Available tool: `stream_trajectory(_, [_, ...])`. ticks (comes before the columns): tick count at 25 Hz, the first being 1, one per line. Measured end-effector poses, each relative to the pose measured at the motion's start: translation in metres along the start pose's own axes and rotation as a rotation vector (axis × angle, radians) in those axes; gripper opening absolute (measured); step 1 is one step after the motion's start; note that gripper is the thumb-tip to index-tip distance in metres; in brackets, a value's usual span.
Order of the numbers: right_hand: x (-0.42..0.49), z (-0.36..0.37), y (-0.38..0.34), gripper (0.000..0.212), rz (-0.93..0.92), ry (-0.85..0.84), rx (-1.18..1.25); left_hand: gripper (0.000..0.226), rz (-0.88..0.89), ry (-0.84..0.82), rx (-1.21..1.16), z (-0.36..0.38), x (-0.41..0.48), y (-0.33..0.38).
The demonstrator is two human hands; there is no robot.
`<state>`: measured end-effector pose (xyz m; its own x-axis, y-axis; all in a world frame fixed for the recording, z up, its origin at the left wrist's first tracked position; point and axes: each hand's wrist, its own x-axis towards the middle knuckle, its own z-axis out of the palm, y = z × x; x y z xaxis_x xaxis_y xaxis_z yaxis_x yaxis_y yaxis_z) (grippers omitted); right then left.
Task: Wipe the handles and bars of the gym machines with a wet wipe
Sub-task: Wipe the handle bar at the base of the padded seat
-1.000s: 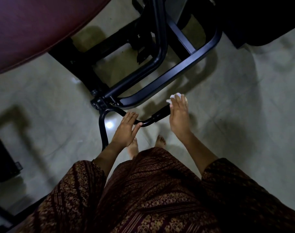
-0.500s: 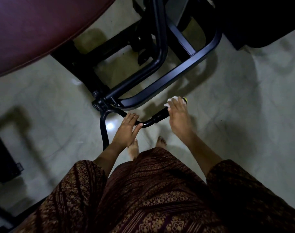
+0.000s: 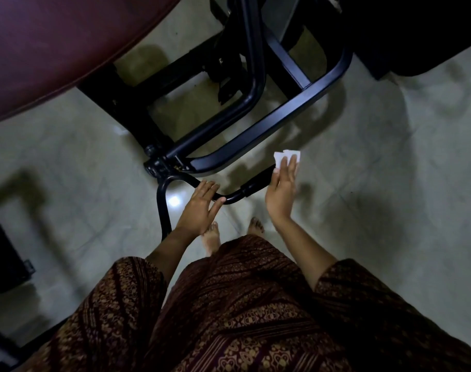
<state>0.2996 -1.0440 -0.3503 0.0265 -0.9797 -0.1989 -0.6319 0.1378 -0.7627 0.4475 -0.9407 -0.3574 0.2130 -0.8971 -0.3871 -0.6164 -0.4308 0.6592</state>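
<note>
Left hand [image 3: 199, 206], centre frame: forearm reaches up from lower centre, fingers straight and together, laid across the curved black bar [image 3: 172, 181]. Thumb splayed right, tip touching the bar. Not wrapped round it.

Right hand [image 3: 281, 193], just right of centre: forearm angles up-left out of the sleeve [image 3: 363, 291], back of hand to camera, fingers straight, flat on the white wipe [image 3: 289, 155]. Wipe pokes out past the fingertips, at the outer end of the bar's grip [image 3: 257, 182]. Can't tell if wipe touches the grip, since the hand covers that spot.

Bar meets the frame [image 3: 255, 130] at a joint [image 3: 155, 167], mid-left. Maroon pad [image 3: 54, 44] upper left. Bare feet [image 3: 211, 236] on the pale floor [image 3: 389, 197], just below the hands.
</note>
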Motion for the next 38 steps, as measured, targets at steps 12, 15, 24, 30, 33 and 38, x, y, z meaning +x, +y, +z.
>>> stream_trajectory(12, [-0.005,0.005,-0.015,0.052,0.273,-0.012,0.019,0.046,0.004,0.018,-0.019,0.001,-0.001,0.0])
stream_trajectory(15, [-0.048,0.018,-0.02,0.049,0.375,-0.117,0.148,0.046,0.012,0.026,-0.025,0.003,-0.001,-0.003])
stream_trajectory(24, [-0.003,0.005,-0.009,0.021,0.584,0.098,0.399,0.046,0.019,0.031,-0.023,0.004,0.0,-0.004])
stream_trajectory(30, [-0.059,0.0,-0.025,0.015,0.207,-0.192,0.331,0.047,0.012,0.024,-0.025,0.003,0.0,-0.003])
stream_trajectory(33, [-0.034,-0.015,-0.011,0.035,-0.45,-0.095,-0.042,0.046,0.01,0.025,-0.021,0.003,0.0,-0.002])
stream_trajectory(38, [-0.018,-0.015,0.028,0.042,-0.999,-0.31,-0.591,0.046,0.01,0.031,-0.021,0.004,0.0,-0.001])
